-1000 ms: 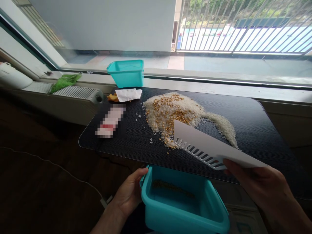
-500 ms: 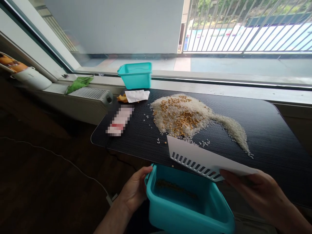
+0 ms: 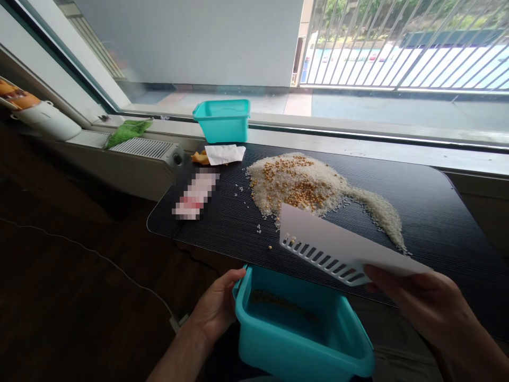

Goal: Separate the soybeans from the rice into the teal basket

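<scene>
The white plastic scoop (image 3: 334, 246) is a flat, wide blade with a row of slots along its near wall. It sits tilted over the near part of the black tabletop (image 3: 437, 212), its far edge at the near side of the pile of rice and yellow beans (image 3: 294, 183). The right hand (image 3: 429, 307) has its grip closed on the scoop's right end. The left hand (image 3: 217, 310) has its grip wrapped on the left rim of the teal bin (image 3: 286, 361), below the tabletop's near edge.

The scoop hides the pile's near fringe, the right fingers are mostly under it, and the bin's near side is cut off.
</scene>
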The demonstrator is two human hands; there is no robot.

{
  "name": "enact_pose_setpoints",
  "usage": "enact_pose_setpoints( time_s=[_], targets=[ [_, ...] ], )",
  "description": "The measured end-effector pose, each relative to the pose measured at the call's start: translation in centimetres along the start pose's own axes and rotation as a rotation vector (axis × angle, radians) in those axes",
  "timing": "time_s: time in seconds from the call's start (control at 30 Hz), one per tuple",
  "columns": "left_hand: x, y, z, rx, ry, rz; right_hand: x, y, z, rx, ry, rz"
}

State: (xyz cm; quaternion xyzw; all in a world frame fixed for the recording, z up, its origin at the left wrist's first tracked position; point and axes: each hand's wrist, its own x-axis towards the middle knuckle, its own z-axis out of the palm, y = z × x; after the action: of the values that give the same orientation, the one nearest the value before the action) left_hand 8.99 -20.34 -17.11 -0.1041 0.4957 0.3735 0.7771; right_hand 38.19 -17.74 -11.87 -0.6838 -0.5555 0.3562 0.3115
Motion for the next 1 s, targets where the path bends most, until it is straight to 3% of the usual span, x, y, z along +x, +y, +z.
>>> enact_pose_setpoints(
  time_s=[0.17, 0.33, 0.4, 0.53, 0.67, 1.0],
  targets=[
    [-0.4, 0.5, -0.1, 0.005, 0.009, 0.018, 2.0, -0.1, 1.8, -0.045, -0.094, -0.158],
    [-0.8, 0.9, -0.4, -0.005, 0.035, 0.033, 1.6, -0.1, 2.1, -0.003, -0.278, -0.197],
    [-0.9, 1.0, -0.4, -0.002, 0.027, 0.037, 1.1, -0.2, 1.2, 0.008, -0.225, -0.151],
    [-1.0, 0.8, -0.1, -0.001, 0.001, 0.034, 0.7, 0.2, -1.1, -0.072, 0.046, 0.007],
    [-0.8, 0.4, 0.4, 0.008, 0.020, 0.023, 1.0, 0.7, -2.3, -0.165, 0.033, 0.018],
    [-0.6, 0.1, 0.7, 0.006, 0.047, -0.001, 0.0, -0.3, -0.9, 0.033, 0.132, 0.084]
  ],
)
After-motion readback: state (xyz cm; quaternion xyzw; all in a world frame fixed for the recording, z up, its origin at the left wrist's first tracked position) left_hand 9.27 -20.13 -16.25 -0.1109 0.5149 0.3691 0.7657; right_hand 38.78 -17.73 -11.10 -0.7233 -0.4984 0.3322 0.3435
